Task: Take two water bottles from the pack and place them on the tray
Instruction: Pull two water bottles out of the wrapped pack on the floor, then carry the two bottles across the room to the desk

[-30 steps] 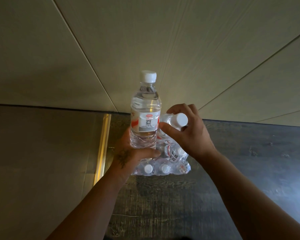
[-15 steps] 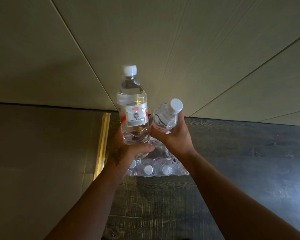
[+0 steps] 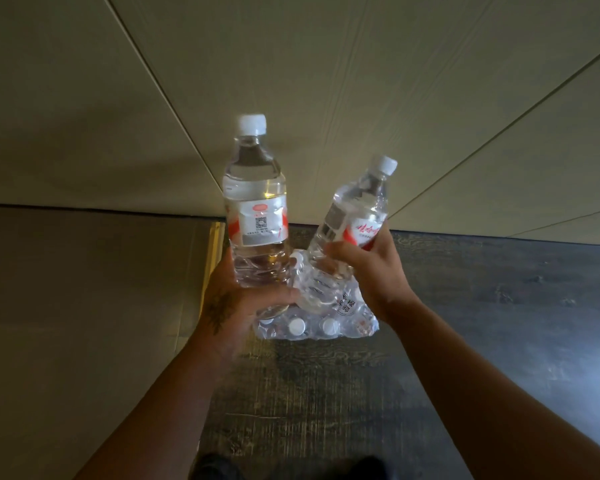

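Two clear water bottles with white caps and red-and-white labels are up in the air above the shrink-wrapped pack (image 3: 321, 315): the upright bottle (image 3: 255, 216) sits in the left hand (image 3: 243, 299), fingers wrapped closed around its base, while the tilted bottle (image 3: 355, 216), leaning its cap to the right, is clasped low on its body by the right hand (image 3: 371, 268), thumb across the front. The pack, several white caps showing through its torn plastic, rests on the dark wood-grain floor (image 3: 326, 410) against the pale panelled wall (image 3: 326, 81), beside a brass floor strip (image 3: 215, 244).
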`<control>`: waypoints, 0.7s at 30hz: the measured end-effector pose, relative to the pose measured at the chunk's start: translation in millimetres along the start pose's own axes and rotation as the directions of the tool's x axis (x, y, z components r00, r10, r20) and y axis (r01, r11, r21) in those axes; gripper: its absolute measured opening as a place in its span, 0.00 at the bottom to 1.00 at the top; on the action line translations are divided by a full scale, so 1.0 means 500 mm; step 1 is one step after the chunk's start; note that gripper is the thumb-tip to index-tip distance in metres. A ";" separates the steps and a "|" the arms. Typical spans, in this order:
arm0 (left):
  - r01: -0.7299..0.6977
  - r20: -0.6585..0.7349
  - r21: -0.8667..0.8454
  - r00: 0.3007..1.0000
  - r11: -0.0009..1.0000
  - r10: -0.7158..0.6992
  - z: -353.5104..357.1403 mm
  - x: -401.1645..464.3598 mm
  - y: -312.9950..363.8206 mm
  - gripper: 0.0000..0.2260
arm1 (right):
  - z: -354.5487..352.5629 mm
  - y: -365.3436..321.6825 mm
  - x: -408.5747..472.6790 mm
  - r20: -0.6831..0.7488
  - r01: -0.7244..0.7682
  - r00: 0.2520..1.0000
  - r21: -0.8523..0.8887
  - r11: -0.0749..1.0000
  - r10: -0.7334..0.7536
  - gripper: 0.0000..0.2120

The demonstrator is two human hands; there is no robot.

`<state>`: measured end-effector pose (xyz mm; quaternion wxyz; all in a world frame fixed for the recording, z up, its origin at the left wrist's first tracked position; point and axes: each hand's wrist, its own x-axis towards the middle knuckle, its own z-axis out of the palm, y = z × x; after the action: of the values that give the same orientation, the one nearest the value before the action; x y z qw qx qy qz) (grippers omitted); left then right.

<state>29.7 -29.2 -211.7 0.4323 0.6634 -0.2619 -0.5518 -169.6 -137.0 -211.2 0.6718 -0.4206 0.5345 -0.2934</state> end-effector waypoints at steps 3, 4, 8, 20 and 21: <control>0.007 -0.025 -0.017 1.000 1.000 -0.007 -0.004 -0.049 0.047 0.36 | -0.019 -0.045 -0.065 0.051 -0.027 0.999 0.137 0.990 0.020 0.24; 0.021 -0.032 -0.029 0.999 0.999 -0.022 -0.004 -0.069 0.064 0.36 | -0.025 -0.063 -0.089 0.053 -0.039 0.998 0.151 0.988 0.032 0.23; 0.073 0.029 -0.034 0.997 0.997 -0.072 -0.006 -0.144 0.141 0.34 | -0.041 -0.150 -0.174 0.086 -0.085 0.994 0.248 0.965 0.065 0.27; 0.114 0.198 -0.015 0.974 0.993 -0.109 0.077 -0.485 0.532 0.44 | -0.071 -0.535 -0.528 0.067 0.034 0.996 0.375 0.926 -0.064 0.22; 0.127 0.206 -0.021 0.971 0.992 -0.120 0.085 -0.519 0.566 0.46 | -0.076 -0.564 -0.569 0.052 0.056 0.995 0.373 0.926 -0.081 0.24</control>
<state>-40.0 34.3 162.9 0.3791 0.6109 -0.2538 -0.6471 -263.4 -40.1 168.1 0.7458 -0.3140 0.4320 -0.3983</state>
